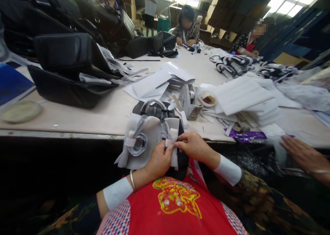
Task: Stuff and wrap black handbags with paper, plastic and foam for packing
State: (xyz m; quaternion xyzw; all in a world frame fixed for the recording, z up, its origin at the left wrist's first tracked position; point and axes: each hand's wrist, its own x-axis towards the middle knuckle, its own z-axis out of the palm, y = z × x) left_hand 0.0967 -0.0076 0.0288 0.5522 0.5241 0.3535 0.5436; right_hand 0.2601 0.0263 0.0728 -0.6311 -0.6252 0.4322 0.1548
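Note:
A black bag [184,159] with a light grey protective sheet [152,129] over its front rests against the table's front edge, close to my red apron. On its left side lies a coil of plastic-wrapped cord [140,144] with a white wrap across it. Toward the bag's right side, my left hand [160,160] pinches a small white strip [169,142] between thumb and fingers. My right hand [196,147] meets it there, thumb and forefinger closed at the strip's right end. The wrapped handle [154,104] arches up at the back of the bag.
A tape dispenser [189,102], a bowl with brown residue [207,99] and stacked white foam sheets [244,94] stand behind the bag. Black bags [64,52] pile up at left. Another person's hand [301,152] is at the right edge. Co-workers sit across the table.

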